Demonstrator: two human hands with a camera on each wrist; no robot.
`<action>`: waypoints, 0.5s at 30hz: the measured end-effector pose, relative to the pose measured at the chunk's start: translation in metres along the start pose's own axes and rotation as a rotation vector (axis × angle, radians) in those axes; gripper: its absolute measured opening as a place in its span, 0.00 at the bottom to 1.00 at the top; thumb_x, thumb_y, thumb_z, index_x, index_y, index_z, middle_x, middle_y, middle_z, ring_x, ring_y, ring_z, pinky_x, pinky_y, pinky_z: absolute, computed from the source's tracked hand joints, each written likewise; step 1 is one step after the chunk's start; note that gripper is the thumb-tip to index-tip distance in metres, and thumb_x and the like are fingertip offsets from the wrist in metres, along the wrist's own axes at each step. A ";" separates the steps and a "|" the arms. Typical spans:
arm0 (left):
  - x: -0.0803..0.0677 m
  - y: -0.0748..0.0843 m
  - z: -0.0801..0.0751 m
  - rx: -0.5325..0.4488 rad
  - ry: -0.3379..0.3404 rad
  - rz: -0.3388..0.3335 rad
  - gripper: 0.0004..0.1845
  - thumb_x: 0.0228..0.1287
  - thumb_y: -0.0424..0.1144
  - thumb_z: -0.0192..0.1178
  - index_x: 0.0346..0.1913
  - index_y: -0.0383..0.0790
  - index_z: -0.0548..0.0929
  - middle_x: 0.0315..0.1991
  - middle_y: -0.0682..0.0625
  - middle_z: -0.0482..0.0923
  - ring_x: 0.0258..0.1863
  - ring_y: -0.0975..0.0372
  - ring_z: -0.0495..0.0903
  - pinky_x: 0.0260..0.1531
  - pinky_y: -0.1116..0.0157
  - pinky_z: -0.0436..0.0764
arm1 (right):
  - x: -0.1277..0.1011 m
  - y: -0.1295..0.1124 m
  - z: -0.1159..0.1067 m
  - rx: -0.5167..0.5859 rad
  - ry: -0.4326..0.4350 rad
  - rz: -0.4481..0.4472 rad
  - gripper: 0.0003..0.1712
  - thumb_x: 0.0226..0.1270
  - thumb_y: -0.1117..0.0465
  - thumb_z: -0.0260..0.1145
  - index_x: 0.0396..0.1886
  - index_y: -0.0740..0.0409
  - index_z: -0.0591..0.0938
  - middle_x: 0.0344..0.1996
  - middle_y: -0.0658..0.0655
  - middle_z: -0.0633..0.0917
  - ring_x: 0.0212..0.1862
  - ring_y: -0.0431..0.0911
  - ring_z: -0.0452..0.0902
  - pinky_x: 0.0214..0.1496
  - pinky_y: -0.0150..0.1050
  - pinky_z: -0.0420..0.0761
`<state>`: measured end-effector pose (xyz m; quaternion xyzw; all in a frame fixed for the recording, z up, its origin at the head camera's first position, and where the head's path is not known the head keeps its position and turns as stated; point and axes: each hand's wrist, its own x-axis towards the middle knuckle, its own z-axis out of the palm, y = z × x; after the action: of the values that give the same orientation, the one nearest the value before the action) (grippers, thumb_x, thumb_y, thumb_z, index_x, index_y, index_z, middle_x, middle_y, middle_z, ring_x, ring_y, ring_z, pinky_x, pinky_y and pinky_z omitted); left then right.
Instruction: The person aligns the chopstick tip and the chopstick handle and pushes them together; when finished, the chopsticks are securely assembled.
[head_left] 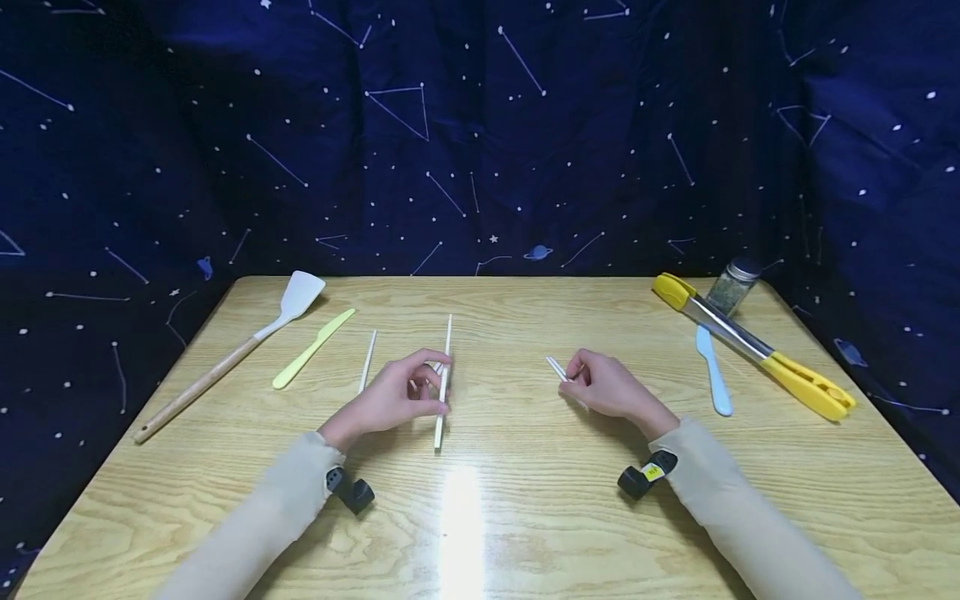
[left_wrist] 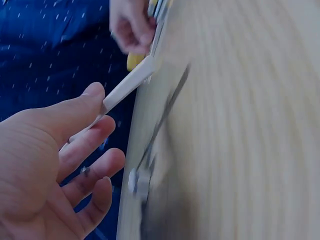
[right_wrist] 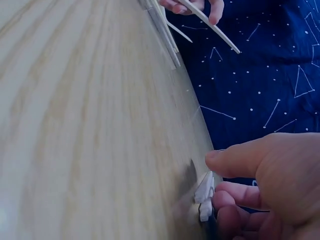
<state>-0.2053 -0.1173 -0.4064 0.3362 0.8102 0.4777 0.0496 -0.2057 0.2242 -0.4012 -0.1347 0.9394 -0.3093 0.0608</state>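
My left hand (head_left: 429, 385) pinches a long white chopstick (head_left: 444, 379) near its middle; the stick points away from me over the wooden table (head_left: 510, 517). In the left wrist view the thumb and fingers (left_wrist: 95, 107) close on that chopstick (left_wrist: 127, 85). A second white chopstick (head_left: 367, 360) lies loose on the table just left of that hand. My right hand (head_left: 576, 380) grips a short-looking pair of white chopsticks (head_left: 557, 367) whose ends stick out to the left. The right wrist view shows its thumb and fingers (right_wrist: 225, 160) on those ends (right_wrist: 205, 195).
A white spatula with a wooden handle (head_left: 225, 358) and a pale yellow knife (head_left: 311, 350) lie at the left. A light blue knife (head_left: 712, 371), yellow-handled tongs (head_left: 750, 342) and a small spice jar (head_left: 732, 285) are at the right. Dark starry cloth surrounds the table.
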 end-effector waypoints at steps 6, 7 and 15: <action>-0.016 -0.014 -0.029 0.053 0.050 -0.064 0.32 0.50 0.30 0.73 0.59 0.31 0.72 0.34 0.44 0.84 0.26 0.65 0.76 0.26 0.70 0.75 | 0.002 0.001 0.003 -0.060 0.026 -0.023 0.12 0.58 0.60 0.69 0.33 0.61 0.75 0.20 0.51 0.73 0.22 0.42 0.66 0.26 0.35 0.65; -0.018 -0.016 -0.032 0.065 0.053 -0.077 0.33 0.49 0.30 0.73 0.59 0.31 0.72 0.34 0.44 0.84 0.26 0.65 0.76 0.26 0.70 0.76 | 0.002 0.001 0.002 -0.065 0.032 -0.030 0.11 0.58 0.61 0.69 0.32 0.61 0.75 0.19 0.51 0.73 0.22 0.42 0.65 0.26 0.35 0.65; -0.029 -0.033 -0.051 0.245 0.060 -0.129 0.33 0.50 0.36 0.74 0.59 0.32 0.74 0.37 0.48 0.85 0.26 0.63 0.73 0.29 0.69 0.73 | 0.003 0.003 0.001 -0.072 0.032 -0.053 0.11 0.56 0.63 0.68 0.32 0.62 0.74 0.19 0.51 0.73 0.22 0.41 0.66 0.26 0.35 0.65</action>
<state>-0.2201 -0.1832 -0.4128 0.2722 0.8835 0.3810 0.0145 -0.2091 0.2247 -0.4042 -0.1568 0.9469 -0.2787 0.0324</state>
